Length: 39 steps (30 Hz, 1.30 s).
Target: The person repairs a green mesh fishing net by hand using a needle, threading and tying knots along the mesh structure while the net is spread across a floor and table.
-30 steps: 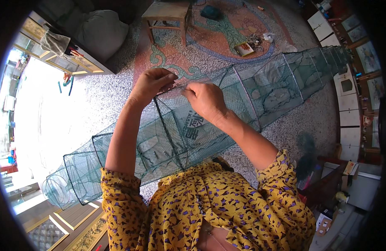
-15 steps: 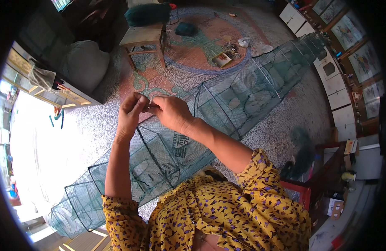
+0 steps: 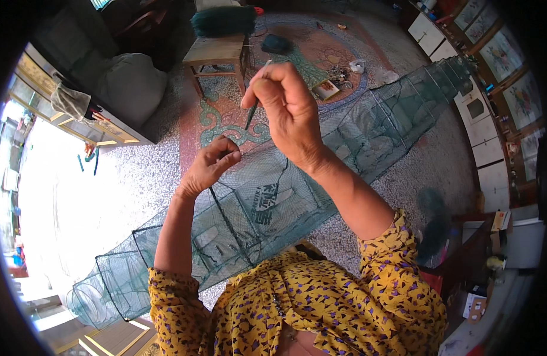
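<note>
My right grip [image 3: 254, 96] is clamping slim dark tool [image 3: 250, 117] beyond green net's [image 3: 309, 190] far edge; left grip [image 3: 237, 151] sitting pinched together by same edge, contents hidden. Net lying stretched beneath both forearms. Seemingly I'm working net's edge; next move likely calling for steady left fingers.

Floor [image 3: 407, 184]: speckled, with coloured inlay [image 3: 212, 118]. Wooden seat [image 3: 217, 52], one. White cabinet doors [image 3: 492, 151], floral panels [image 3: 521, 98]: right side. Strong light [image 3: 54, 172]: left.
</note>
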### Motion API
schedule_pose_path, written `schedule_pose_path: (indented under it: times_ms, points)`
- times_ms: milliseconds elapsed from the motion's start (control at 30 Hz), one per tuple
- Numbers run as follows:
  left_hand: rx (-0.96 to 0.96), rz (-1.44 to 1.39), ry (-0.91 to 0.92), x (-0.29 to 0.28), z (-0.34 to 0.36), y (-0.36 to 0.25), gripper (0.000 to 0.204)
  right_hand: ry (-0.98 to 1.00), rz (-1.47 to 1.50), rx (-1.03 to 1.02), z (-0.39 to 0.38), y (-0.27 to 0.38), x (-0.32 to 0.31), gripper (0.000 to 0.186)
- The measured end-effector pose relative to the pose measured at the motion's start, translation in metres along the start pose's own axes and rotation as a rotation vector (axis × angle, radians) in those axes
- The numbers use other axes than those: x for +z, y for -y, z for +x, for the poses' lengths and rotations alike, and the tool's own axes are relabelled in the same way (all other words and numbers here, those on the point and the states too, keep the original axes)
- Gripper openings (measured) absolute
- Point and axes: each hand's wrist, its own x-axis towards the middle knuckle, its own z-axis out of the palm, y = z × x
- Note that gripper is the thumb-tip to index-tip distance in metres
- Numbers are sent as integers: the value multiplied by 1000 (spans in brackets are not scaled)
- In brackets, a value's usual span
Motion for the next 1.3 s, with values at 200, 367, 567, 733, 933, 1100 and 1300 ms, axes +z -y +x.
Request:
schedule_pose_path:
  times_ms: [200,367,567,733,933,1100,1300]
  points:
    - [10,6,16,-6,1,2,19,169,-759,-308,6,12,-1,8]
    - [83,-231,-73,-15,-2,19,14,524,-682,144,-5,18,-70,12]
    - [8,-232,-39,-5,5,12,22,128,-682,655,-5,10,-94,15]
    - [-80,-111,-164,-11,5,6,24,124,-362,342,-25,14,-74,8]
    - [-202,-239,-227,-13,14,1,24,536,-559,440,-84,-7,-39,10]
    - [-251,-292,-257,-11,11,0,22,506,-686,486,-97,-27,-26,10]
    - [-257,-345,-226,-10,9,8,22,381,-673,461,-103,-42,-15,8]
